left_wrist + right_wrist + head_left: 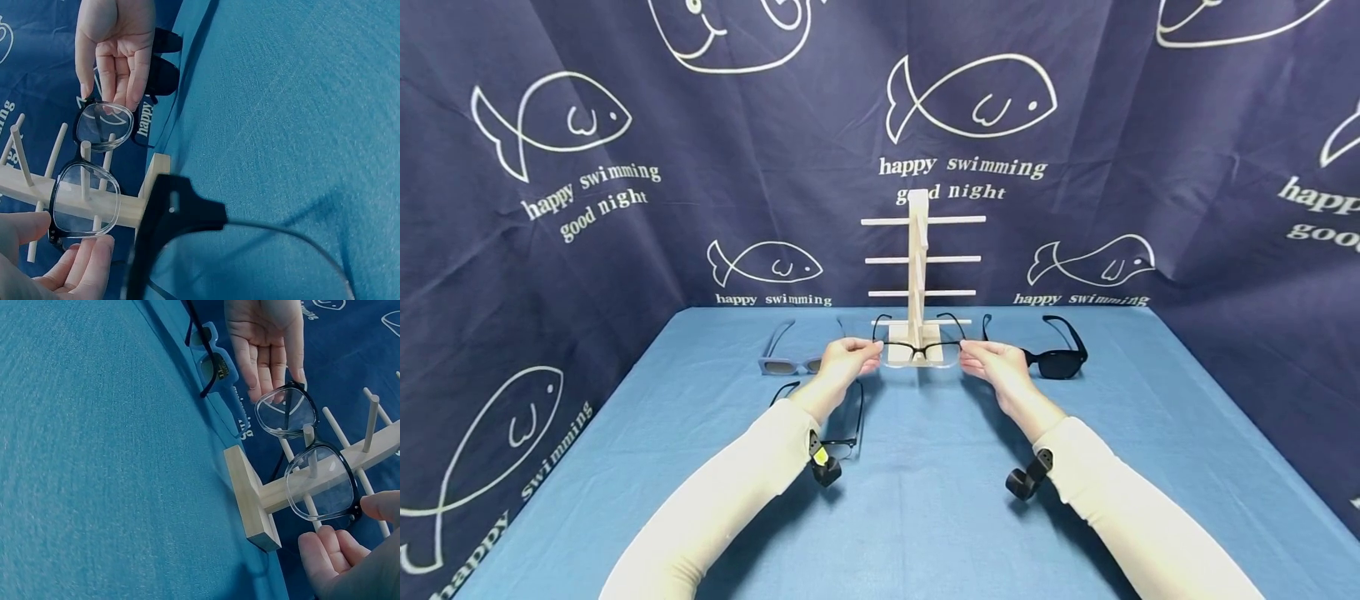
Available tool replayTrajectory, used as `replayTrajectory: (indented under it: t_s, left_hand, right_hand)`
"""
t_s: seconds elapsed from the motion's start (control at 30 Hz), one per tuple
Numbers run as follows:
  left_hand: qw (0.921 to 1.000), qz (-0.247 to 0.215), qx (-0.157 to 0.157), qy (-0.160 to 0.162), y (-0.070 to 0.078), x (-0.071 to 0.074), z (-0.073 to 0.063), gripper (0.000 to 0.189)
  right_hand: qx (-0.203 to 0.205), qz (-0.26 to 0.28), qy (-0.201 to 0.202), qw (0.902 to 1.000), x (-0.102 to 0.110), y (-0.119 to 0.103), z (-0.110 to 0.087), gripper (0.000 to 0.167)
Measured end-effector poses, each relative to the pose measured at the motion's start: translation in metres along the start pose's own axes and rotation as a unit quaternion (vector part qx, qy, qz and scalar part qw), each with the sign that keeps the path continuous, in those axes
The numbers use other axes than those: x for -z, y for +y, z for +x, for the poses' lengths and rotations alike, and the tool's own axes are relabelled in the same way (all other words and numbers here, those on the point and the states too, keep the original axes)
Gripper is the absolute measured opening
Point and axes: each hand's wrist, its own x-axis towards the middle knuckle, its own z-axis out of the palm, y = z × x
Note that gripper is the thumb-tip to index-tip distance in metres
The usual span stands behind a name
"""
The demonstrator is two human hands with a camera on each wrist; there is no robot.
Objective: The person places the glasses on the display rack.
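Both hands hold one pair of eyeglasses (pixel 919 351) with a black upper frame and clear lower rims. My left hand (pixel 842 365) pinches its left hinge end between thumb and fingers, and my right hand (pixel 1002 372) pinches the right end. The temples are unfolded and point away toward a wooden glasses rack (pixel 917 267). In the head view the glasses overlap the rack's base, level with its lowest peg. Both wrist views show the bridge (pixel 315 444) right by the end of a peg.
Blue-grey sunglasses (pixel 778 367) lie left of the rack, partly behind the left hand. Black sunglasses (pixel 1062 364) lie to the right. Another pair of dark-framed glasses (pixel 841 442) rests below the left forearm on the blue tablecloth (pixel 925 517). A navy fish-print curtain (pixel 820 167) hangs behind.
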Motion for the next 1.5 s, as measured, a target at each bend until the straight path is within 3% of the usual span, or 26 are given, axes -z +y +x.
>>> replayTrajectory:
  t_s: [0.37,0.97,1.33,1.5]
  left_hand:
    - [0.9997,0.021,-0.002,0.008,-0.004,0.006,-0.004,0.032]
    - [0.9961,0.082,-0.022,0.024,-0.006,0.011,-0.025,0.025]
    - [0.9991,0.031,-0.028,-0.009,-0.014,0.015,-0.033,0.035]
    - [0.9989,0.032,-0.035,-0.009,-0.016,0.015,-0.036,0.034]
  right_hand:
    - [0.003,-0.027,0.003,0.9996,-0.001,-0.002,-0.003,0.048]
    - [0.009,-0.007,0.005,0.9999,0.006,0.008,-0.011,0.047]
    - [0.002,-0.019,0.000,0.9998,0.010,0.013,-0.017,0.049]
    - [0.001,-0.021,-0.004,0.9998,0.009,0.013,-0.019,0.051]
